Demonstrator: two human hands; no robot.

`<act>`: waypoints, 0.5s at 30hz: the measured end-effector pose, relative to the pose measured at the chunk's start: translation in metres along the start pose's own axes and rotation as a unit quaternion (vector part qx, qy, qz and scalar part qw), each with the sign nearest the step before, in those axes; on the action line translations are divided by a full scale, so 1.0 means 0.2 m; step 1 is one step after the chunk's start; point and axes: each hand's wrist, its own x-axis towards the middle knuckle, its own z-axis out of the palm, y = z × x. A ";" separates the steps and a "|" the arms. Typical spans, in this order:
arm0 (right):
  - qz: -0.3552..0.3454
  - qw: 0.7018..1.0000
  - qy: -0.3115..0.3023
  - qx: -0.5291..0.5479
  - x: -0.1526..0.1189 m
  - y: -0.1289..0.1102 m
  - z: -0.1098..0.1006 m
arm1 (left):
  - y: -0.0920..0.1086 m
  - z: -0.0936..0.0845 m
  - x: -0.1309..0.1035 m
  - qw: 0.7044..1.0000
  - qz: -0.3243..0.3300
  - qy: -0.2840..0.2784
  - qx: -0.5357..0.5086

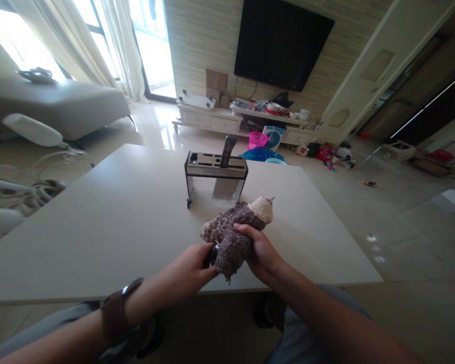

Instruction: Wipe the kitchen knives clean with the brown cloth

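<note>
My left hand [199,263] is closed around a black handle [211,256] with a glint of metal at its upper end. Whatever continues from that handle is covered by a shaggy grey-brown and cream cloth [233,247]. The cloth is bunched in my right hand [263,253], thumb pressed on top and fingers underneath. Both hands meet over the table's near edge. Just beyond them stands a knife rack [200,161] with a metal top and clear sides. One broad-bladed knife [227,151] sits in it, its dark handle pointing up.
The white table [117,222] spreads out under the rack. A blue item and a pale basket [276,162] show behind its far edge. Beyond are a pink basket [258,140], a low cabinet [208,120] and a wall television [282,43]. A white chair [34,129] stands at left.
</note>
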 end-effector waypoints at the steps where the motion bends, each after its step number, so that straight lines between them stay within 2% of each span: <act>1: 0.000 1.000 0.000 0.000 0.00 0.00 0.00 | 0.00 0.00 0.00 1.000 0.001 0.001 0.000; 15: 0.002 1.000 0.000 0.001 0.00 0.00 0.00 | 0.01 0.00 0.00 1.000 0.002 0.002 -0.001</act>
